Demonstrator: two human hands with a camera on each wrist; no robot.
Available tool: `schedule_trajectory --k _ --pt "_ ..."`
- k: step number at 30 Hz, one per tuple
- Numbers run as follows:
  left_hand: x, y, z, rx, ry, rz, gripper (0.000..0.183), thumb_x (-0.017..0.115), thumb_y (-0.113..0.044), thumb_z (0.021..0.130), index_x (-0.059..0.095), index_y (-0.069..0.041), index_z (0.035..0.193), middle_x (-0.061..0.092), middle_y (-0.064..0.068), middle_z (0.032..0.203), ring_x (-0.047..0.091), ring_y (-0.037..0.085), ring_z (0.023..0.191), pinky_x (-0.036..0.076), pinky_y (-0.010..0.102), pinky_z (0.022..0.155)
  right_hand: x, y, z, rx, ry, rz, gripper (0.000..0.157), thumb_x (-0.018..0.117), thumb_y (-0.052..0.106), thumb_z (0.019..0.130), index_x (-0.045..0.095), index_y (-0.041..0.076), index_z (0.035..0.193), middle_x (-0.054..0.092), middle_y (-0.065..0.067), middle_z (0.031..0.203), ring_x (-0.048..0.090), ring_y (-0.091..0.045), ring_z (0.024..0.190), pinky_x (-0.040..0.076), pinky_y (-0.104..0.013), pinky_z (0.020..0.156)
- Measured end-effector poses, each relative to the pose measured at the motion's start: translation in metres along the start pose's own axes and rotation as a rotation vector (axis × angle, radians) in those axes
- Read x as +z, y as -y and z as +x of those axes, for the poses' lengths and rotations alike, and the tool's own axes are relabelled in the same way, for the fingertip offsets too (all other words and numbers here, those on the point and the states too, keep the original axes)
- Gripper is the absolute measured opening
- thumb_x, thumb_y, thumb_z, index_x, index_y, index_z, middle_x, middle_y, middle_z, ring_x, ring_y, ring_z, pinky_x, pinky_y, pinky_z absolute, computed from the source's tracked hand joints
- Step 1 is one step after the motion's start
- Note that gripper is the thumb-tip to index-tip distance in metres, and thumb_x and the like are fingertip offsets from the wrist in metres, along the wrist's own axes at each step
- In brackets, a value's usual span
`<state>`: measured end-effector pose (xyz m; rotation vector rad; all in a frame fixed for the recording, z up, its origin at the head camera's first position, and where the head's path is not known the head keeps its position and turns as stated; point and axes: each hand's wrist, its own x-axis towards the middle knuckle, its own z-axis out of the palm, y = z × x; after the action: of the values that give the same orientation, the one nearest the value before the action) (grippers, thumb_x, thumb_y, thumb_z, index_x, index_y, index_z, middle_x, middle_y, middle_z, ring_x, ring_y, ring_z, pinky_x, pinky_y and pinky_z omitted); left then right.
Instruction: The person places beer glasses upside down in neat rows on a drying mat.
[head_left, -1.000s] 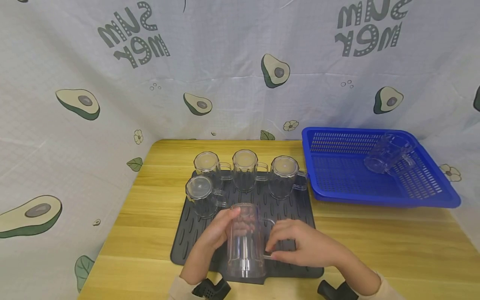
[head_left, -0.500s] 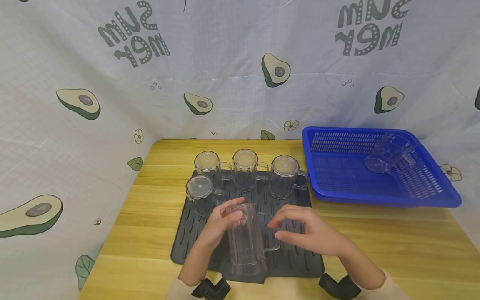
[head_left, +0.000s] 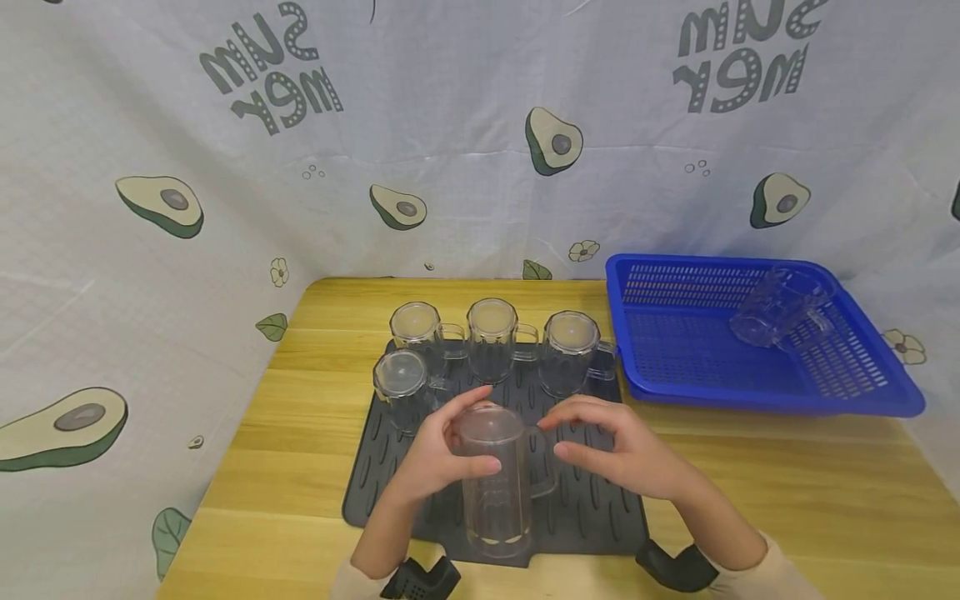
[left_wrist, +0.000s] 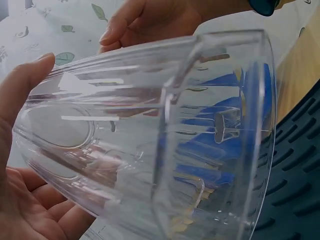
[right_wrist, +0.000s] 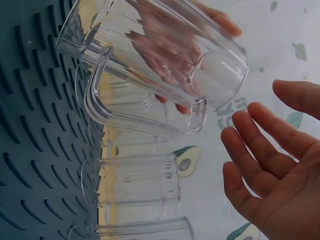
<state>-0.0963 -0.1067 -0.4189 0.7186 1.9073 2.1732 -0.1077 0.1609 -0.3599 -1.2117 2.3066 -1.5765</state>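
A clear mug [head_left: 497, 492] stands upside down close over the front of the dark drying mat [head_left: 581, 521], its handle to the right. My left hand [head_left: 442, 458] grips it near its base, thumb on the near side and fingers behind. In the left wrist view, the mug's wide rim [left_wrist: 267, 100] is beside the mat. My right hand [head_left: 618, 446] hovers just right of the handle [right_wrist: 145, 122], fingers relaxed and holding nothing; the right wrist view shows it apart from the mug.
Several upside-down clear mugs [head_left: 491, 342] stand along the mat's back and left. A blue basket [head_left: 701, 398] at the back right contains one clear mug [head_left: 776, 308] lying tilted. Behind the wooden table [head_left: 277, 442] hangs an avocado-print cloth [head_left: 465, 108].
The mug has swung more upright, its base now facing up. My left thumb has moved to its near side. My right hand has drawn back from the handle and opened.
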Motion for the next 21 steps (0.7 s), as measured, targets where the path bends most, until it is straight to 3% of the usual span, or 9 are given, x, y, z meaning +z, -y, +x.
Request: schedule_trajectory --k 6,12,17,21 --pt "0.002 -0.006 -0.002 0.066 0.017 0.085 0.09 0.08 -0.041 0.08 0.037 0.001 0.147 0.056 0.019 0.131 0.06 0.021 0.113 0.051 0.036 0.091 0.001 -0.003 0.0 0.01 -0.003 -0.005 0.031 0.066 -0.004 0.088 0.066 0.009 0.116 0.066 -0.005 0.113 0.058 -0.015 0.102 0.047 -0.03 0.084" --pt "0.005 -0.01 -0.003 0.095 0.015 0.145 0.088 0.08 -0.043 0.079 0.04 -0.005 0.148 0.058 0.014 0.131 0.06 0.023 0.113 0.052 0.04 0.091 0.004 -0.009 -0.001 0.013 -0.005 -0.028 0.033 0.065 -0.002 0.09 0.065 0.012 0.119 0.066 -0.002 0.114 0.059 -0.016 0.104 0.048 -0.029 0.085" --pt "0.007 -0.013 -0.004 0.102 0.025 0.154 0.089 0.082 -0.039 0.078 0.039 -0.005 0.148 0.057 0.012 0.133 0.059 0.024 0.115 0.051 0.041 0.092 0.007 -0.01 -0.001 0.036 0.015 -0.034 0.031 0.063 0.0 0.092 0.064 0.01 0.122 0.066 0.0 0.115 0.06 -0.019 0.105 0.048 -0.029 0.085" --pt "0.007 -0.011 -0.004 0.149 0.042 0.156 0.088 0.083 -0.032 0.079 0.038 -0.004 0.148 0.057 0.015 0.133 0.059 0.026 0.115 0.051 0.041 0.093 0.01 -0.012 -0.001 0.047 0.02 -0.018 0.03 0.063 0.001 0.093 0.064 0.009 0.122 0.066 0.0 0.115 0.061 -0.019 0.104 0.049 -0.03 0.084"
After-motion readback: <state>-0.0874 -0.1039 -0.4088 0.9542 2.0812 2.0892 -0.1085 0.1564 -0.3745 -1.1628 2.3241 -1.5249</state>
